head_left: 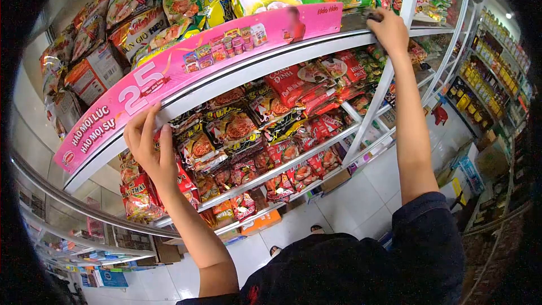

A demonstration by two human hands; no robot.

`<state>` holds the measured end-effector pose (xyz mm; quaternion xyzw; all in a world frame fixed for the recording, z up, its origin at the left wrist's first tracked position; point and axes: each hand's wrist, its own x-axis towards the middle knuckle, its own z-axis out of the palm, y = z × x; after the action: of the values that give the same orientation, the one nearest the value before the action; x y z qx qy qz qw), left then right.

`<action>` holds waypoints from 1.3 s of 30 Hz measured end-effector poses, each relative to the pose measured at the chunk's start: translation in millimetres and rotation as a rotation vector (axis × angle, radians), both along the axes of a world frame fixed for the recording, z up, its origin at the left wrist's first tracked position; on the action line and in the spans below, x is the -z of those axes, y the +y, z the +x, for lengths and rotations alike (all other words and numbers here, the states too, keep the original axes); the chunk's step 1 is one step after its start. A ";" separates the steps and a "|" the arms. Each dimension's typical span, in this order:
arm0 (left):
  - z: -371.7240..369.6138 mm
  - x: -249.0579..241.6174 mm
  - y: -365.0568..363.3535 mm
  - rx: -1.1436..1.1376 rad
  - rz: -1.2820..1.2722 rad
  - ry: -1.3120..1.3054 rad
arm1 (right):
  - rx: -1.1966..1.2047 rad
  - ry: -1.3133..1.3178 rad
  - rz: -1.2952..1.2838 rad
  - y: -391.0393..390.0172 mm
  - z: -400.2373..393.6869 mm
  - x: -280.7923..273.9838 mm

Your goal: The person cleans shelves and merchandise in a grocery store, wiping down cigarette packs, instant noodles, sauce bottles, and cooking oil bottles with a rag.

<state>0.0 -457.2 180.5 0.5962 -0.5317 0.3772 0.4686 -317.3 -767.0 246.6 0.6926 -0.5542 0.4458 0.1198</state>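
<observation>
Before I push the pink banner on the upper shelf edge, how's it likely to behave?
Probably light and bendy: the pink banner looks like a long, thin printed strip. Its upper edge looks unsupported in places, so it might tip or fold there. Sliding is harder to call; any fixing along the white rail isn't visible.

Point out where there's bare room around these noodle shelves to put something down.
A small patch of upper shelf lies bare between the pink banner's right end and the right hand. White floor shows between the lower shelves and the dark shirt. Behind the banner and below it, noodle packets crowd the shelves.
</observation>
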 end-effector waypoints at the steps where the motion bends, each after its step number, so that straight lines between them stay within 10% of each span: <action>1: 0.6 0.5 -0.7 0.001 -0.008 0.006 | -0.142 -0.011 -0.079 1.8 4.4 5.6; 12: 0.7 -1.7 2.9 -0.009 0.052 -0.019 | -0.186 0.036 -0.087 -8.7 1.9 1.3; 22: 0.3 -2.4 2.8 0.006 0.031 -0.004 | -0.296 -0.724 -0.541 -29.4 10.0 70.7; 39: -1.9 -1.1 -1.7 -0.020 0.002 -0.007 | -0.344 -0.680 -0.541 -1.6 26.9 103.4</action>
<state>-1.9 -458.9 181.6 0.6008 -0.5276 0.3835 0.4622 -290.3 -768.6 143.2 0.5331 -0.3029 0.7894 0.0320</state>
